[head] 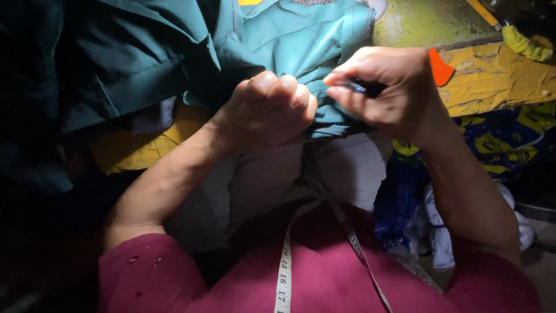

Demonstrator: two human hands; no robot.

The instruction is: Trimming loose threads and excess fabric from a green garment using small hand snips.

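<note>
Head camera, looking down: the left hand (271, 107) is curled into a closed fist, bunching a fold of teal garment (301, 40) between its fingers. Just beside it, the right hand (387, 87) pinches a small dark tool (360, 88) between thumb and forefinger, its tip pointing at the same fold, right where the fist holds the cloth. The two hands nearly touch, with the gathered edge of the garment between them.

That garment is teal-green, creased, with seams and a flap showing; it spreads away from the hands toward the top and left, where it falls into shadow. Under the hands lies pale cloth (347, 168). A white measuring tape (284, 272) hangs over the magenta top (324, 278) of the person. A yellow worn table (492, 75) lies to the right, with an orange scrap (440, 68) beside the right hand.
</note>
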